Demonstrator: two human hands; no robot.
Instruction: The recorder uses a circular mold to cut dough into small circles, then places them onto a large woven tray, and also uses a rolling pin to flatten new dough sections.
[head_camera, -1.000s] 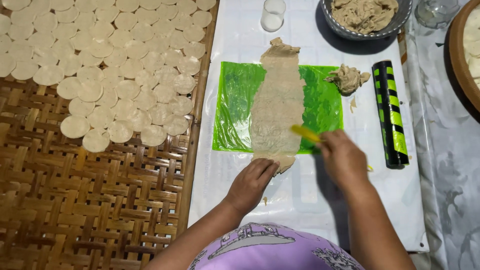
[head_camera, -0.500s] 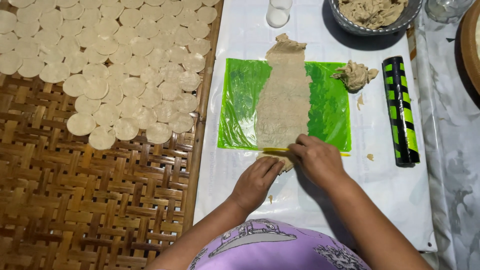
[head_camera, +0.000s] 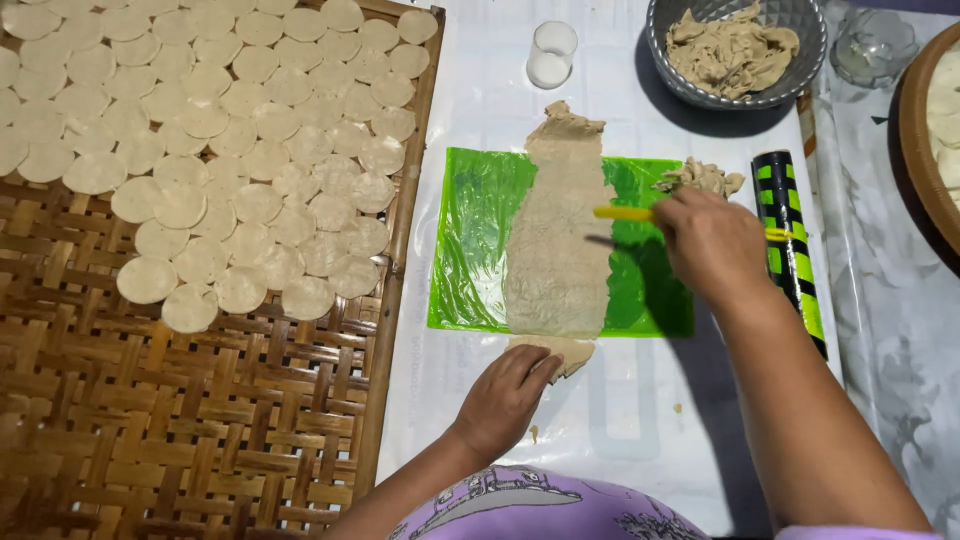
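Basketwork fills the left of the frame: a woven tray (head_camera: 200, 440) bearing rows of pale dough discs (head_camera: 215, 130) across its upper part. Right of it, white sheeting covers the tabletop (head_camera: 480, 60), with a green plastic sheet (head_camera: 470, 240) at centre. On this lies a long rolled dough strip (head_camera: 560, 240), running top to bottom, its lower end past the green edge. The left hand (head_camera: 505, 395), fingers bent, presses that lower end. The right hand (head_camera: 715, 245), arm reaching in from lower right, is clenched around a yellow tool (head_camera: 622, 212) held over the strip's right edge. A black-and-green striped roller (head_camera: 790, 250) lies just right of the hand; a grey bowl of dough scraps (head_camera: 735, 50) sits upper right.
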